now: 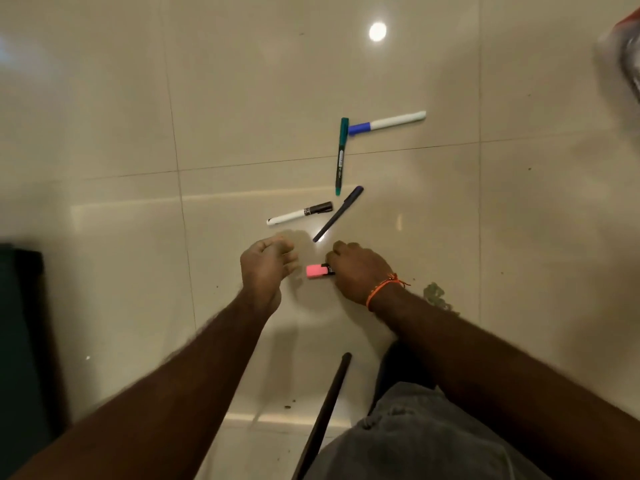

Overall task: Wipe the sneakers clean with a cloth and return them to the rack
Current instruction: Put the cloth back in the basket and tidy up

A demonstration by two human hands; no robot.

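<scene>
No sneaker, cloth or rack is clearly in view. I look down at a glossy cream tiled floor (242, 98). My right hand (360, 271), with an orange thread at the wrist, lies low on the floor and grips the black end of a pink highlighter (317, 270). My left hand (265, 268) hovers just left of the highlighter, fingers loosely curled around nothing, slightly blurred. A blurred red, white and grey object (623, 46) shows at the top right edge; I cannot tell what it is.
Several pens lie ahead of my hands: a white marker with a black cap (299, 213), a dark pen (338, 213), a green marker (341, 155), a white marker with a blue cap (388, 122). A black rod (325, 410) lies near my knee. Dark furniture (20, 341) stands left.
</scene>
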